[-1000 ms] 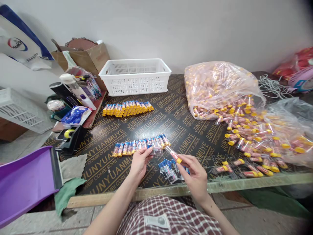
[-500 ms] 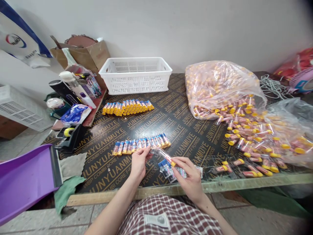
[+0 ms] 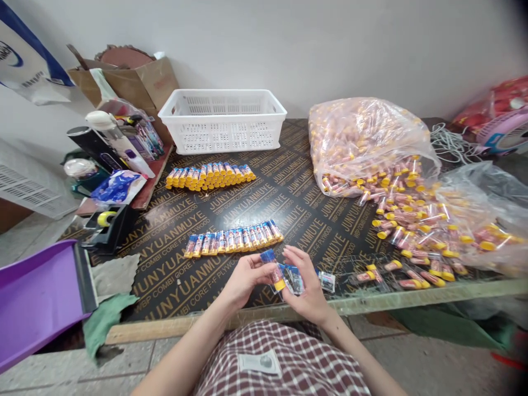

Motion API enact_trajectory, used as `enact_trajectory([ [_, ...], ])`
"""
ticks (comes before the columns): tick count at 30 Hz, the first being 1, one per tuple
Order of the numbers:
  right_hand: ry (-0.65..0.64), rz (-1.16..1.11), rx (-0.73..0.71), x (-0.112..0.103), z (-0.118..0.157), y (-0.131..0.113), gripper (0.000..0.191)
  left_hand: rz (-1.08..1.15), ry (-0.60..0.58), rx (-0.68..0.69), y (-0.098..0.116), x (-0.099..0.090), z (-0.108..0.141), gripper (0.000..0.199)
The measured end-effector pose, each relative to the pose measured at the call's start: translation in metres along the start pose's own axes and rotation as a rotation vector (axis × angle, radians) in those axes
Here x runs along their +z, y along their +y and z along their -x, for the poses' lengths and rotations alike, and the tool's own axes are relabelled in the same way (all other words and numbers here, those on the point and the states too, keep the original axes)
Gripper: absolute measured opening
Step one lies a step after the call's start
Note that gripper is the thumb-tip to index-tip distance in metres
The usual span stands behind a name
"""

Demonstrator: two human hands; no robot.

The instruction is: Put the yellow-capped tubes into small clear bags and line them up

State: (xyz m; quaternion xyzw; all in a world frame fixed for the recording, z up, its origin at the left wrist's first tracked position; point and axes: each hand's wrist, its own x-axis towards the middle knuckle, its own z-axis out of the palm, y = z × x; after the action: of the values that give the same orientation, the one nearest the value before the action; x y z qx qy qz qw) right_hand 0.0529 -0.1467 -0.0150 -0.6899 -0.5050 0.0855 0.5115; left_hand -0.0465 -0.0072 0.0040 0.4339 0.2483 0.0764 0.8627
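My left hand [image 3: 245,279] pinches a small tube [image 3: 276,278] with a yellow cap at its lower end and a blue wrapper at its top. Just right of it, my right hand [image 3: 307,289] has its thumb and fingers spread; whether the thumb touches the cap I cannot tell. Beneath the hands lie flat printed sachets [image 3: 328,281], partly hidden. Beyond them is a row of blue-topped tubes [image 3: 235,240], side by side on the dark board [image 3: 165,275]. Farther back, a stacked group of similar tubes [image 3: 210,177] shows yellow caps toward me.
A white plastic basket [image 3: 223,136] stands by the wall. At right, a clear bag [image 3: 363,143] spills pink tubes with yellow caps [image 3: 421,220] over the board. On the left are a tape dispenser [image 3: 109,231], bottles [image 3: 117,140] and a purple dustpan [image 3: 37,302].
The tube has passed from my right hand to my left hand, and its blue wrapper now shows. My right hand's fingers have spread. The camera view has shifted slightly.
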Motion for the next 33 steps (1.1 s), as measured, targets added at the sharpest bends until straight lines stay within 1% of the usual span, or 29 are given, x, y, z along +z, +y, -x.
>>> enact_trajectory([
  [2,-0.072,-0.047,-0.009,-0.002,-0.003,-0.001,0.081,-0.024,-0.056,-0.052,-0.002,0.004,0.003,0.032],
  [5,-0.208,-0.128,-0.019,-0.005,-0.004,-0.002,0.085,-0.038,-0.107,-0.086,-0.005,0.008,0.006,0.031],
  [7,-0.245,-0.168,-0.019,-0.006,-0.003,-0.001,0.086,-0.044,-0.124,-0.098,-0.006,0.009,0.006,0.031],
  [14,-0.162,-0.238,0.007,-0.001,0.001,0.001,0.082,-0.030,-0.097,-0.121,-0.009,0.009,0.007,0.034],
  [26,-0.128,-0.329,0.020,0.003,0.003,0.003,0.085,-0.020,-0.098,-0.116,-0.010,0.008,0.007,0.035],
  [33,-0.130,-0.367,0.009,0.007,0.000,0.000,0.085,-0.021,-0.074,-0.115,-0.014,0.010,0.007,0.036],
])
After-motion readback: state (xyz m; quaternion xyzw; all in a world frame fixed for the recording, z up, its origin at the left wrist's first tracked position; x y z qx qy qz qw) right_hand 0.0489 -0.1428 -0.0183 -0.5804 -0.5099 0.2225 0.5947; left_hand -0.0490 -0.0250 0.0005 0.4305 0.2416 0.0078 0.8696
